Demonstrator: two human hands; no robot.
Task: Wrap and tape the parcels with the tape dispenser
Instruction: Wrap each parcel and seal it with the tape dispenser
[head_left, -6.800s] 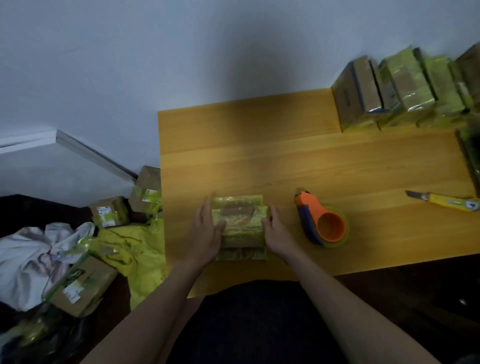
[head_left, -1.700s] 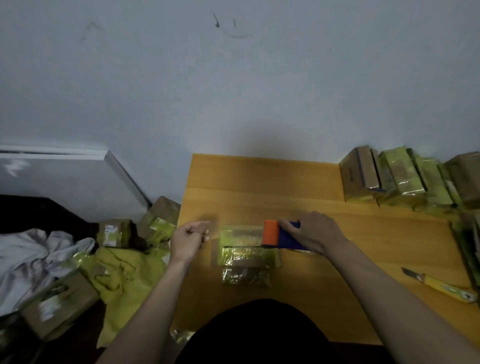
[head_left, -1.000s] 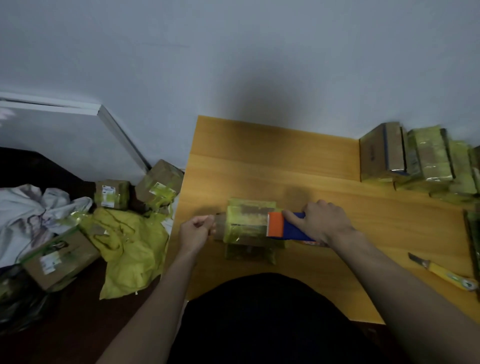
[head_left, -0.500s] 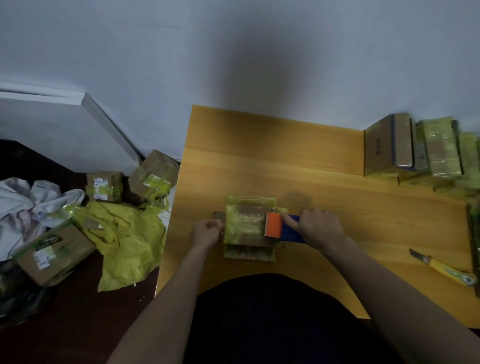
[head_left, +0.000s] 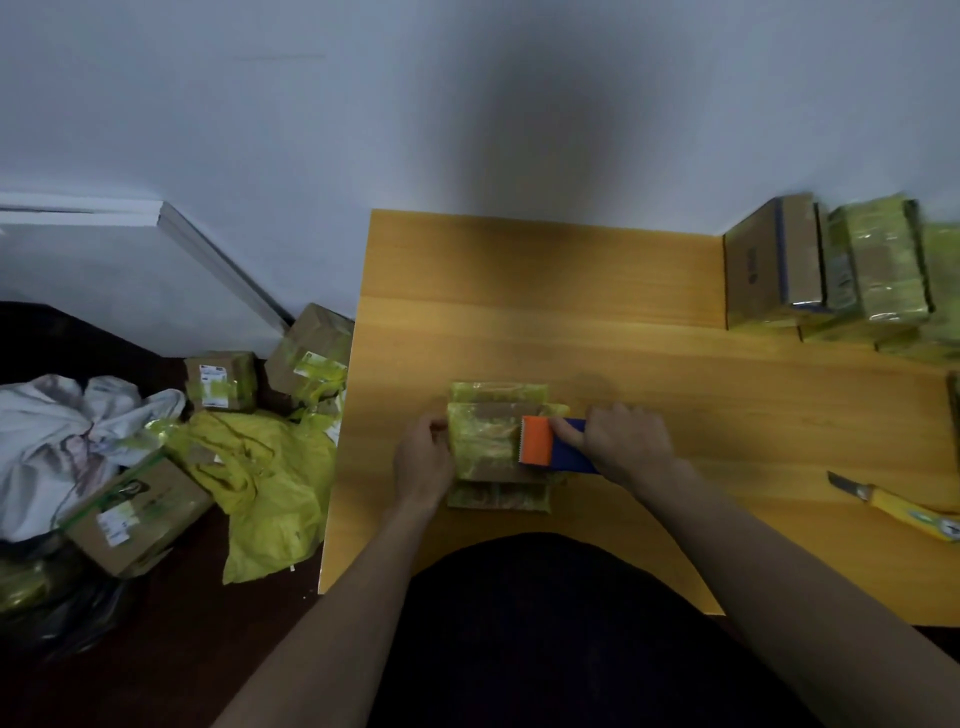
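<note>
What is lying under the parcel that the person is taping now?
Under the top parcel lies another yellow-taped parcel; only its near edge shows. The wooden table carries both. Whether anything else lies between them is hidden by the top parcel and the tape dispenser.

Wooden table (head_left: 597, 291): stacked yellow-wrapped parcels (head_left: 493, 493) near front-left edge. Row of wrapped boxes (head_left: 831, 265) at back-right corner. Yellow utility knife (head_left: 898, 506) by right edge, toward the front.
</note>
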